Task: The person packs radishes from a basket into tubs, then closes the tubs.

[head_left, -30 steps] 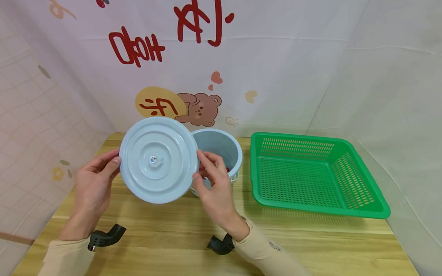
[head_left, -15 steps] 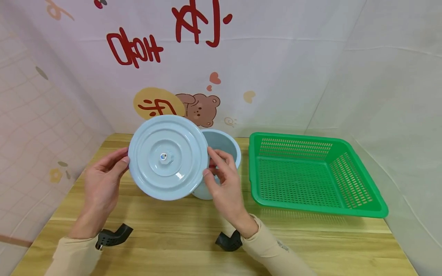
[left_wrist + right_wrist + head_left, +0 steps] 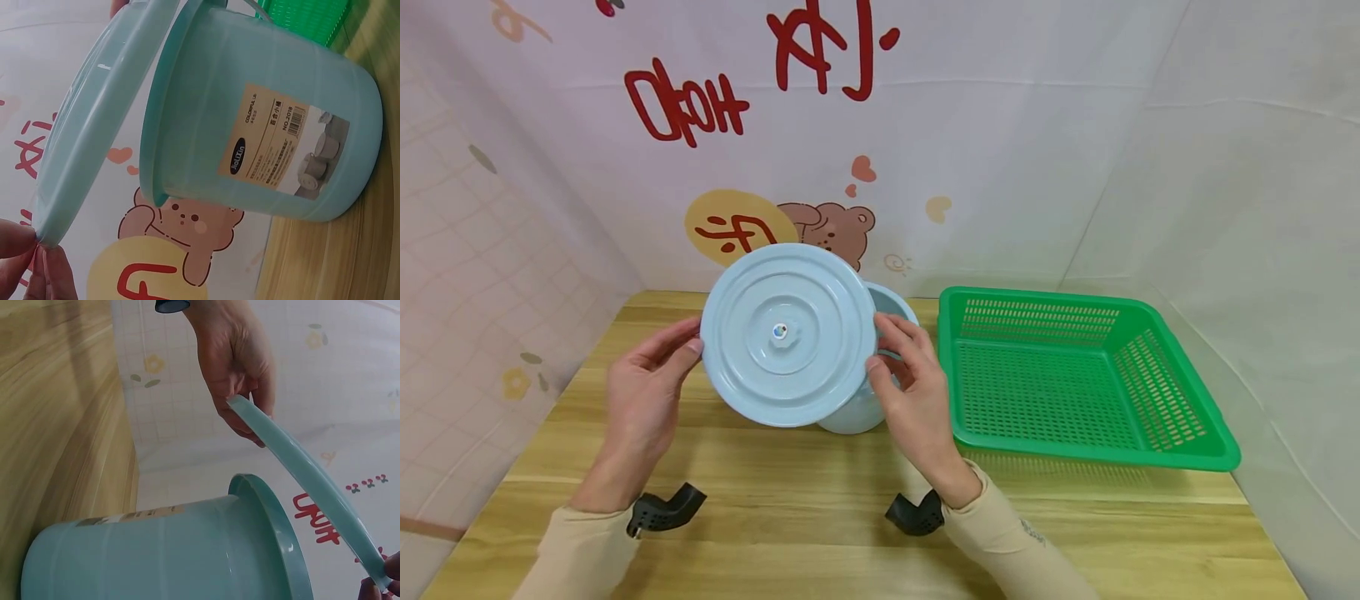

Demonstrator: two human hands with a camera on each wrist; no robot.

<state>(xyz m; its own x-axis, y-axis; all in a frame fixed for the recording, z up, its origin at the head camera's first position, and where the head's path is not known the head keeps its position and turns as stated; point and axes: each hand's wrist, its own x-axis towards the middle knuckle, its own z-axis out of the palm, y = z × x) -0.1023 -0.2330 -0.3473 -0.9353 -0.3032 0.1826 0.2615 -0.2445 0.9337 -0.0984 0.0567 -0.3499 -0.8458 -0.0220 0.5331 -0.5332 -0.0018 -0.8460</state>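
A round light-blue lid [image 3: 752, 367] with a small centre knob is held up, tilted, by both hands. My left hand [image 3: 643, 404] pinches its left edge between thumb and fingers. At the opposite edge, my right hand [image 3: 917, 400] pinches the rim the same way. Behind and below the lid stands a light-blue bucket [image 3: 853, 414], partly covered by it in the head view. In the left wrist view the bucket [image 3: 212, 119] stands upright with a printed label [image 3: 281, 140] on its side. A gap shows between the lid [image 3: 312, 481] and the bucket's rim in the right wrist view.
A green perforated plastic basket [image 3: 951, 392] sits to the right of the bucket on the wooden table [image 3: 790, 517]. A white printed cloth [image 3: 1015, 167] hangs at the back and along the sides. Black wrist mounts [image 3: 666, 510] project from the sleeves.
Both hands have carried the lid to the right and slightly up, so it covers more of the bucket in the head view. The red contents seen earlier inside the bucket are hidden now.
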